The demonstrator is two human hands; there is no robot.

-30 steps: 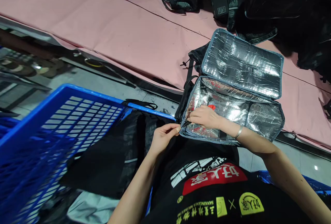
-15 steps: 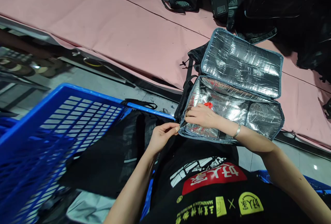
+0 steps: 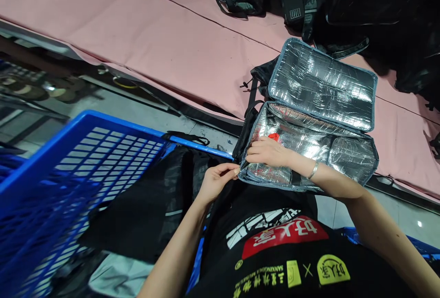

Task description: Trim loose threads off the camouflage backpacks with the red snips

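Bag (image 3: 307,146), foil-lined and open, lies in front of the torso, at the near edge of the pink desk (image 3: 154,36); its body juts toward the wearer. Long axis: side to side across the person's front, slanting, with the right end slightly nearer the person than the left along the hinge line. Lid (image 3: 323,85) folded back on the far side, lining up, over the desk. Both hands are at the bag's left end, so most of its length extends to the person's right. Left hand (image 3: 213,183): outside the near-left corner, thumb and index finger closed in a pinch on the trimmed rim, other fingers loosely bent. It is the nearer hand to that corner. Right hand (image 3: 268,152): over the open compartment, palm down, fingers bent toward the left wall, fingertips just beside the rim; whether they grip the trim or only press the lining, cannot tell. Fingertips of the two hands close together, apart. Right forearm crosses the near side of the opening, screening part of the lining. Small red item (image 3: 274,137) shows just beyond the right hand; identity unclear. Blue basket (image 3: 120,126), with dark fabric items inside, sits to the left, its rim near the bag's left end.
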